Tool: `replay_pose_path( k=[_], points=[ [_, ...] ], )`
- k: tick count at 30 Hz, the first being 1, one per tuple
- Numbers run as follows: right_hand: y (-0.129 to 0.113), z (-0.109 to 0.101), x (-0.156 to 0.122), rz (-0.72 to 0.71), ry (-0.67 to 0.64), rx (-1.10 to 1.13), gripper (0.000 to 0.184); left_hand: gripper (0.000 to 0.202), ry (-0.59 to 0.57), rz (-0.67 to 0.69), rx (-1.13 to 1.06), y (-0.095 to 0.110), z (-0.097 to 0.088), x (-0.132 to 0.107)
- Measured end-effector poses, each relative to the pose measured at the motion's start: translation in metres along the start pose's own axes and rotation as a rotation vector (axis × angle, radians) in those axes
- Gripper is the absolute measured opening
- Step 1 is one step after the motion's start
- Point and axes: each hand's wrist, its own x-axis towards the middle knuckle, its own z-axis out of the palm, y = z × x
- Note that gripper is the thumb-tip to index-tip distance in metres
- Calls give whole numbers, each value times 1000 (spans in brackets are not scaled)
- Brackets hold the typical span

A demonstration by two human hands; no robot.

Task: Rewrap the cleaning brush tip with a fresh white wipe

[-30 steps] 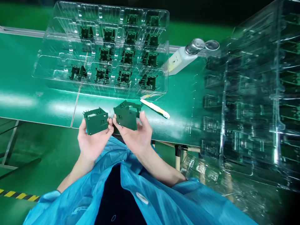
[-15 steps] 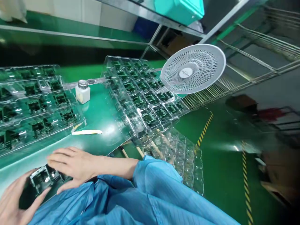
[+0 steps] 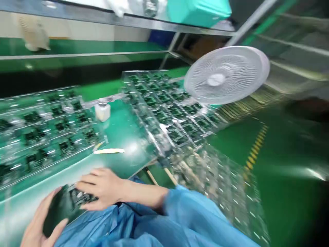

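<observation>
My left hand grips the left end of a dark green board, its thumb and fingers on opposite edges. My right hand is closed over the other end, around a dark circuit board module with pale framing and small shiny parts. Motion blur and the right fingers partly hide the module, so I cannot tell whether it is fixed to the green board. Both hands are low at the bench's front edge, close to my blue-clad lap.
Clear trays of circuit boards lie at left and centre. Between them stand a white dispenser bottle and a white strip. A grey fan rises behind; an empty-looking clear tray sits lower right.
The view has shifted, so the bench and hands appear farther right. The left end of the board now shows bare, and the framed parts are seen only beside my right hand.
</observation>
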Motion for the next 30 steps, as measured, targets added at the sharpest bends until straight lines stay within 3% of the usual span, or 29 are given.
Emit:
replay_pose_path(
  k=[2,6,8,11,14,17,20,23,26,30],
  points=[
    [7,-22,-4,42,167,35,54,61,32,-24,48,4,-10,5],
    [34,-70,9,-58,359,135,49,49,177,-105,144,-4,-15,11],
    [50,-84,32,-106,409,117,50,42,237,-98,207,-9,-12,12],
    [81,-89,87,-148,441,44,51,33,289,-59,300,-10,-6,16],
    [124,-83,162,-87,369,-32,50,26,292,-29,396,-5,0,22],
    [163,-73,239,55,207,-133,55,21,311,-30,425,0,4,27],
    [190,-61,296,101,89,-198,57,19,335,-56,411,3,7,28],
    [207,-49,325,67,4,-203,54,17,370,-88,412,7,10,26],
    [223,-48,333,20,-82,-197,48,18,389,-128,422,13,13,23],
    [239,-56,336,9,-55,-186,49,18,369,-153,429,21,13,22]
  ],
)
